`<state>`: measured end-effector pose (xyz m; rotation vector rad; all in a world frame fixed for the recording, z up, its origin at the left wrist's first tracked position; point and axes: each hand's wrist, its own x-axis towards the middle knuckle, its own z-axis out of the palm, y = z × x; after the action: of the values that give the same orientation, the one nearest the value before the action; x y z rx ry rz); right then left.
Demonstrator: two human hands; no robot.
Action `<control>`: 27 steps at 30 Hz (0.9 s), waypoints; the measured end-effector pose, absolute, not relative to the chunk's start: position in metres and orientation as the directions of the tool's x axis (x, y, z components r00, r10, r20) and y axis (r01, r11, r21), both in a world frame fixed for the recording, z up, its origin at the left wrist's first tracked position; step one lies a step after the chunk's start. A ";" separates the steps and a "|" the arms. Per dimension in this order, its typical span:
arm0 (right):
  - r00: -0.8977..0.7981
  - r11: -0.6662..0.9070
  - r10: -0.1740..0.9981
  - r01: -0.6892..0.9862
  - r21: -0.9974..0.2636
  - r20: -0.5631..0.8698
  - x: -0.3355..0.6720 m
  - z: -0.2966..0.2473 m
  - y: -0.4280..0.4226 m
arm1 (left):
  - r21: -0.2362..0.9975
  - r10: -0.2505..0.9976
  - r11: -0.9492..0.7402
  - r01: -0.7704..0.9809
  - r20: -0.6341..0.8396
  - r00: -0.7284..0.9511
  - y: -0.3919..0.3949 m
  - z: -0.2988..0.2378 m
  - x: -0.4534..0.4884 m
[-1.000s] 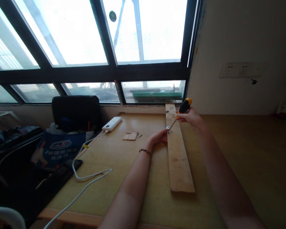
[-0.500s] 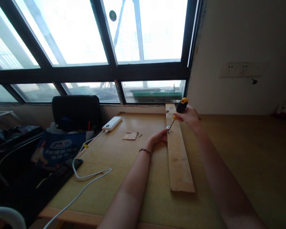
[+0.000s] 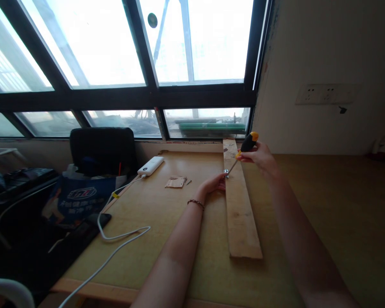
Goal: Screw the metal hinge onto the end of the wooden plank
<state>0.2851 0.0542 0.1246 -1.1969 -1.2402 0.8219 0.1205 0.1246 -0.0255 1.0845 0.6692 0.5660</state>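
A long wooden plank (image 3: 243, 218) lies lengthwise on the table, its far end near the window. At its left edge sits a small silvery metal hinge (image 3: 226, 173), too small to make out fully. My left hand (image 3: 214, 184) is closed at that edge, fingers pressed around the hinge and the plank's side; the fingertips are partly hidden. My right hand (image 3: 259, 157) grips a screwdriver (image 3: 247, 143) with a black and yellow handle. The screwdriver is tilted, its shaft running down left so that its tip meets the hinge.
Left of the plank, a small piece of wood or card (image 3: 175, 182) lies beside a few screws (image 3: 188, 182). A white power bank (image 3: 151, 166) with a white cable (image 3: 125, 236) rests near the table's left edge. A black chair (image 3: 102, 149) and a blue bag (image 3: 80, 199) stand beyond that edge.
My right hand and the screwdriver's handle have shifted slightly right, so the screwdriver leans more. My left hand, the plank and the hinge have stayed in place.
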 end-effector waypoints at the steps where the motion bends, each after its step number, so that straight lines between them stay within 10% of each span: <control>1: 0.224 0.236 0.935 0.178 -0.955 0.273 0.285 0.124 0.054 | 0.926 0.705 0.366 -0.091 -0.212 0.677 0.125 -0.026 0.121; 8: 0.456 0.181 0.788 0.471 -0.863 0.414 0.267 0.123 0.051 | 0.930 0.709 0.357 -0.084 -0.211 0.673 0.127 -0.028 0.121; 27: 0.126 0.200 0.966 0.203 -0.959 0.228 0.279 0.133 0.046 | 0.935 0.759 0.348 -0.065 -0.240 0.605 0.122 -0.022 0.124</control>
<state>0.2786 0.0459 0.1325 -1.2462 -1.3278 0.8446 0.1237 0.1224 -0.0218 1.0940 0.7613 0.6070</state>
